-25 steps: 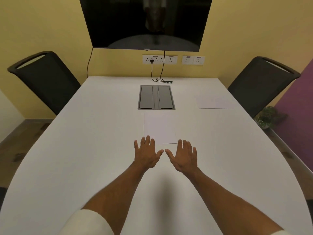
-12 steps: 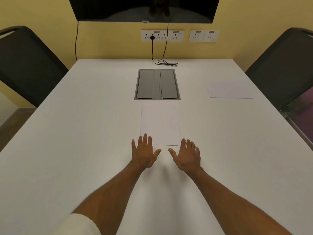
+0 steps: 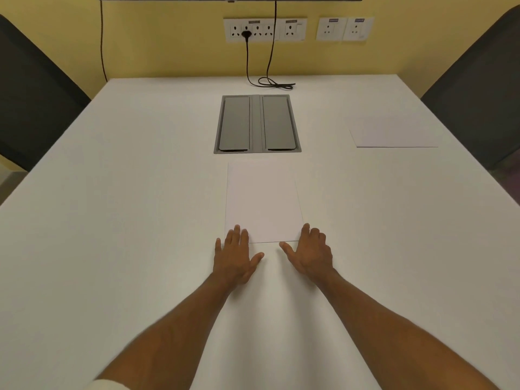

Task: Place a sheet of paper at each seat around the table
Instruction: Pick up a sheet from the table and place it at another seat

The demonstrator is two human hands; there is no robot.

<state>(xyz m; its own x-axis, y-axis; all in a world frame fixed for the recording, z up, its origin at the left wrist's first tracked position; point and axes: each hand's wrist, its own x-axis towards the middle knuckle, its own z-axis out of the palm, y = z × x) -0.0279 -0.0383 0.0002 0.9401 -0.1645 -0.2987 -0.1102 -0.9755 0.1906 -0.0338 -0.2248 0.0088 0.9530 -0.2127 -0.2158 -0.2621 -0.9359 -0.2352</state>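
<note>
A white sheet of paper point(image 3: 263, 201) lies flat on the white table point(image 3: 112, 206), just in front of the grey cable box. My left hand point(image 3: 235, 256) lies flat with straight fingers, its fingertips on the sheet's near left corner. My right hand point(image 3: 311, 253) lies flat too, fingertips on the near right corner. A second white sheet point(image 3: 394, 133) lies at the far right, in front of the right chair point(image 3: 478, 97).
A grey two-lid cable box point(image 3: 257, 123) is set into the table's middle. A black chair point(image 3: 33, 99) stands at the left. A black cable point(image 3: 270, 80) runs from wall sockets point(image 3: 264, 29) onto the table's far edge.
The camera has moved forward and tilted down, so the table fills more of the view. Both hands have stayed flat at the sheet's near edge, their fingertips now slightly further onto it.
</note>
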